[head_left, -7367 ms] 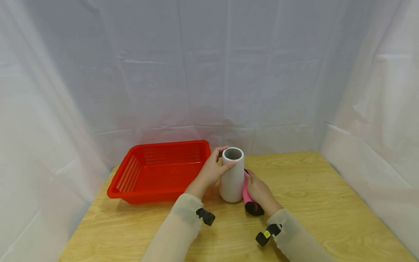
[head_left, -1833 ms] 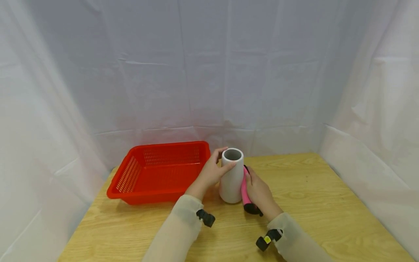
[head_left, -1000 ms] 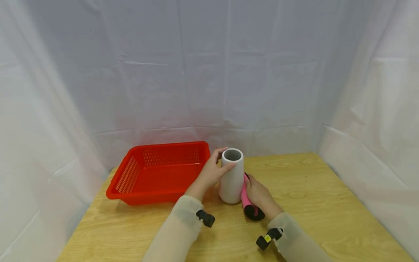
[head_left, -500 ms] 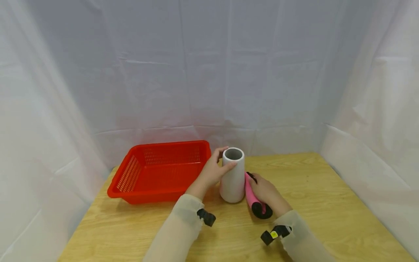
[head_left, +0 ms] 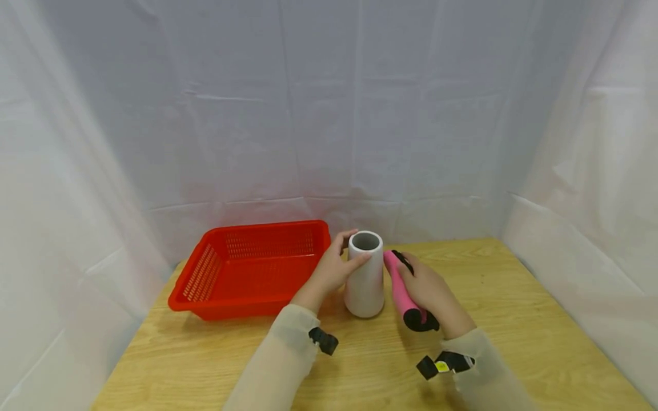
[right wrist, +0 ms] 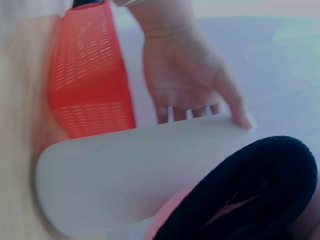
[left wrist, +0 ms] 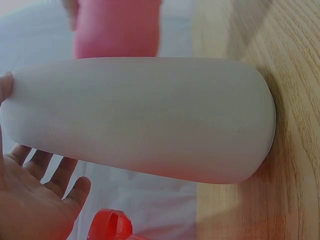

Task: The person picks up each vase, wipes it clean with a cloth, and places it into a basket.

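Two hands are working at the middle of the wooden table (head_left: 504, 297), one on either side of an upright white cylinder (head_left: 365, 279). The left hand (head_left: 331, 268) is curling round the cylinder's upper part, thumb near the rim and fingers wrapping the far side, and it is staying exactly where it was in the earlier frames, the cylinder standing on the same spot just right of the red basket (head_left: 247, 268). The right hand (head_left: 429, 291) is gripping a pink roller with a black end (head_left: 403, 291), fingers closed round its shaft. What is differing is the roller: a second ago it was lying flush against the cylinder's right side, low and close to the table, whereas now it is being carried off to the right and tilting, its pink tip pointing up toward the cylinder's rim and its black end hanging lower and nearer, with a visible gap opening between roller and cylinder. The right forearm is likewise sitting further right than before. In the right wrist view the black end is filling the near corner, blurred, with the cylinder (right wrist: 140, 170) behind it.
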